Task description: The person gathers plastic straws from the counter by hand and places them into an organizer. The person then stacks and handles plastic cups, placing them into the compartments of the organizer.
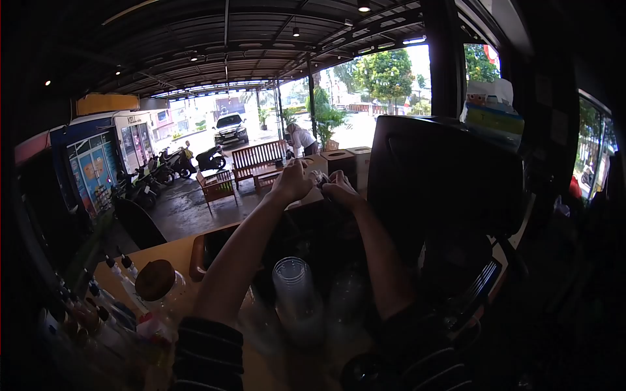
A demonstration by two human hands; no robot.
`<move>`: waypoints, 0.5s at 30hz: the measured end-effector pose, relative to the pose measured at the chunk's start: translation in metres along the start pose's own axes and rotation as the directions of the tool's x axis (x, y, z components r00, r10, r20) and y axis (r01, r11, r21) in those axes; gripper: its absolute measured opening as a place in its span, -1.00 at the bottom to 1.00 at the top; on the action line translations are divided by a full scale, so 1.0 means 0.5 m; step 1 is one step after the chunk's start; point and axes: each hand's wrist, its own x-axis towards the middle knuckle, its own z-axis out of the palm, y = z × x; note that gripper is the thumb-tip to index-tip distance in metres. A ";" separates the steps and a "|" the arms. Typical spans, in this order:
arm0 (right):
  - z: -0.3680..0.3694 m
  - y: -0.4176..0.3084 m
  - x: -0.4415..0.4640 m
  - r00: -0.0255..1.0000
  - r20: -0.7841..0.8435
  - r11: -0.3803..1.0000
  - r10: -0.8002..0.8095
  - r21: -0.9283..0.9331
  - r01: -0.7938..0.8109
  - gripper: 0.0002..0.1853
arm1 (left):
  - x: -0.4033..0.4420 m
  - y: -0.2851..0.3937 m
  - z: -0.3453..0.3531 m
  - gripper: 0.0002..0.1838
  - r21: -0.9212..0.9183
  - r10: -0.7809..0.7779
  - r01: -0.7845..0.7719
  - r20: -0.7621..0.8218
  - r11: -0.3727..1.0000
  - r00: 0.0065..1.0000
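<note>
My left hand and my right hand reach out over the far side of the counter, close together. The fingers of both are curled closed. A small whitish crumpled-looking item shows between them, at the fingertips of my right hand; its kind is too small to tell. Whatever my left hand grips is hidden. Just beyond stand box-shaped holders with dark openings on top. Nearer to me, between my forearms, rises a stack of clear plastic cups.
A large dark screen-like unit blocks the right, with a tissue pack on top. At left are a wooden-lidded jar and several pump bottles. Outside, a person bends by a wooden bench.
</note>
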 end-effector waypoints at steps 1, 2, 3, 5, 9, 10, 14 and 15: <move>0.001 -0.005 -0.002 1.000 0.000 1.000 0.001 0.002 -0.001 -0.25 | 0.005 0.001 0.002 -0.51 -0.001 -0.016 0.016 0.012 1.000 1.000; 0.004 -0.011 -0.004 0.998 0.066 0.981 -0.023 0.196 0.009 -0.20 | 0.009 0.002 0.004 -0.54 -0.002 -0.032 0.032 0.024 0.999 0.999; 0.007 -0.016 -0.004 0.995 0.095 0.957 -0.041 0.291 0.012 -0.17 | 0.012 0.005 0.007 -0.54 -0.001 -0.033 0.033 0.025 0.999 0.999; 0.011 -0.029 -0.003 0.992 0.116 0.900 -0.054 0.436 -0.002 -0.08 | 0.018 0.010 0.011 -0.58 -0.025 -0.001 0.003 0.079 1.000 0.997; -0.003 -0.038 -0.009 0.984 0.157 0.867 -0.088 0.499 -0.002 0.07 | 0.021 0.020 0.012 -0.56 -0.064 -0.037 0.047 0.149 0.997 0.988; -0.009 -0.041 -0.011 0.980 0.173 0.865 -0.102 0.502 0.001 0.10 | 0.026 0.015 0.009 -0.53 -0.071 -0.028 0.040 0.156 0.997 0.987; -0.002 -0.034 0.003 0.967 0.244 0.995 -0.076 0.079 0.058 0.22 | 0.029 0.022 -0.013 -0.45 -0.015 -0.106 0.111 0.197 0.994 0.975; 0.007 -0.033 0.008 0.975 0.219 0.987 -0.036 -0.143 0.068 0.27 | 0.027 0.023 -0.016 -0.45 -0.013 -0.107 0.112 0.200 0.994 0.974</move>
